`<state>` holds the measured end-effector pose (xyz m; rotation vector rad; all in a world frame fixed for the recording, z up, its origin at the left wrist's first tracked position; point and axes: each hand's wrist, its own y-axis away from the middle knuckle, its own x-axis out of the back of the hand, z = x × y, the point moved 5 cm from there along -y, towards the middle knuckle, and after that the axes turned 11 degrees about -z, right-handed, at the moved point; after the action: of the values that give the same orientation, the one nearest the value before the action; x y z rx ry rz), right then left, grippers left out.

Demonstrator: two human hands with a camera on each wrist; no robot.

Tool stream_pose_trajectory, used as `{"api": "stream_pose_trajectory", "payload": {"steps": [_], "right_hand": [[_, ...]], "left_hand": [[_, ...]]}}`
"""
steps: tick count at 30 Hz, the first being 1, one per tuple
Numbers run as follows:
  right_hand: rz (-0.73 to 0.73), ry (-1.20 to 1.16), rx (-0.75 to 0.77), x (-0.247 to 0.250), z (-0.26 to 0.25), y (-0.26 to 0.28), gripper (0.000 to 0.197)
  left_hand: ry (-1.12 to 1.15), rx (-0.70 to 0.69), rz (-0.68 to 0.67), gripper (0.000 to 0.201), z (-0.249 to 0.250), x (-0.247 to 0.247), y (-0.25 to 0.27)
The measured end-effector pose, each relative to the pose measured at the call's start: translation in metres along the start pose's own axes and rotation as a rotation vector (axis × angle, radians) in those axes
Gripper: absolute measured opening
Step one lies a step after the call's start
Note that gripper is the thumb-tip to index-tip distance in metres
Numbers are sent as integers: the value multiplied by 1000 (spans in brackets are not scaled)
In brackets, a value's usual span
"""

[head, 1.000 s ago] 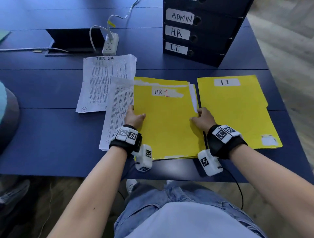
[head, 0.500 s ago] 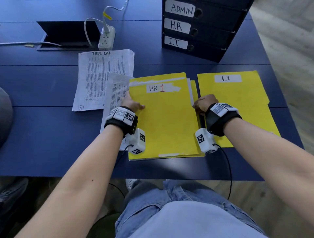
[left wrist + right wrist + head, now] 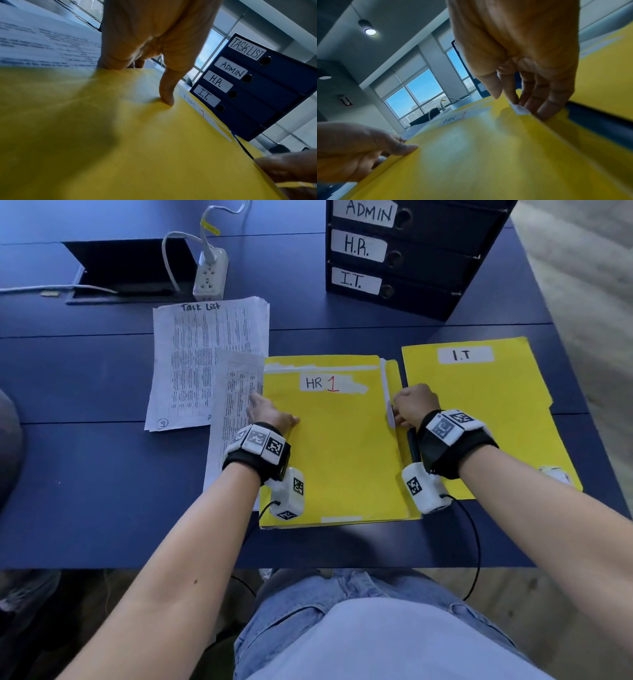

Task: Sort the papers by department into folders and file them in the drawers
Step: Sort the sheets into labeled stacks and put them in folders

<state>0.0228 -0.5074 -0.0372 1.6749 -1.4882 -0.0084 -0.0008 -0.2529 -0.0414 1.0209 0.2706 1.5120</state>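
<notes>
drawers point(image 3: 257, 86): TASK LIST, ADMIN, H.R., I.T. | folders: HR 1 point(image 3: 329, 440), I.T point(image 3: 486, 405) | paper stack point(image 3: 209, 361): Task List

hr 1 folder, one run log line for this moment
HR 1 folder closed, flat on table | left hand grips left edge | right hand grips right edge | H.R. drawer shut

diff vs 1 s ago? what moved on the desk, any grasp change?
Both hands slid up the HR 1 folder, away from the person: left hand along its left edge, right hand along its right edge, gripping throughout. The folder, I.T folder and Task List stack look unmoved.
</notes>
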Motion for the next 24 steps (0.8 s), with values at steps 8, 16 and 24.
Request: {"api": "stream_pose_trajectory", "payload": {"steps": [8,16,24], "right_hand": [[-39,119,73,-20,5,1,25],[-25,-108,58,-19,4,7,45],[200,-29,87,48,-4,10,37]], "left_hand": [[191,-153,-75,74,-14,8,-16],[376,-243,-88,64,11,20,9],[345,-340,-71,37,64,-6,17]]}}
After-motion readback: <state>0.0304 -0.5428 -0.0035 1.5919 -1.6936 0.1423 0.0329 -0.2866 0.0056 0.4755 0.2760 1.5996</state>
